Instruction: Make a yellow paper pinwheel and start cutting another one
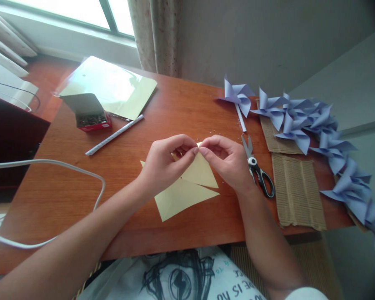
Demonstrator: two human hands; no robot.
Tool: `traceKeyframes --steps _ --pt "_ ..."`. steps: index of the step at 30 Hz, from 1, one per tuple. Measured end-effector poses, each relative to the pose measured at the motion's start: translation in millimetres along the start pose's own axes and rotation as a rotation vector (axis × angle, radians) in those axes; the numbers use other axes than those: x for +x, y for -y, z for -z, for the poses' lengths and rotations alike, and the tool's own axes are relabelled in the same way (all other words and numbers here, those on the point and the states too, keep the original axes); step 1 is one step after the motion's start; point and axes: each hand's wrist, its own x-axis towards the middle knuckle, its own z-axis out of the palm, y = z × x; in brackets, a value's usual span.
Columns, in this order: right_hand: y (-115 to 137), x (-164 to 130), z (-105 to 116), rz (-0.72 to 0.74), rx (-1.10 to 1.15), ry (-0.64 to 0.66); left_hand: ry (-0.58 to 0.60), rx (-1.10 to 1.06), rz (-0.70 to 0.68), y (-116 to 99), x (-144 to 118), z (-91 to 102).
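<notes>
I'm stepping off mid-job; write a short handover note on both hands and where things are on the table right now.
Left hand and right hand: both pinch folded corners of the yellow paper together at its centre, above the wooden table.
Scissors lie just right of the right hand, beside the cardboard pieces.
Finished blue pinwheels are lined along the right edge.
Open pin box, rolled paper stick and glossy sheets sit far left.
Done: paper cut, corners gathered. Left: no pin or stick on the yellow one yet.
</notes>
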Motion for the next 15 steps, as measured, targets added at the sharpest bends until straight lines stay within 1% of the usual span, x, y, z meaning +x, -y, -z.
traceKeyframes --steps 2,8,11,15 --pt "2.6 -0.1 -0.3 0.047 -0.063 -0.003 -0.011 0.038 -0.026 0.0 -0.5 -0.1" --pt "9.8 -0.8 -3.6 0.222 -0.352 -0.048 -0.038 0.14 -0.081 1.7 -2.0 -0.7" --pt "10.1 -0.7 -4.6 0.267 -0.42 -0.06 -0.05 0.213 -0.122 2.1 -2.6 -1.2" --pt "8.6 0.3 -4.3 0.327 -0.471 -0.075 -0.078 0.372 -0.212 2.5 -4.1 -3.0"
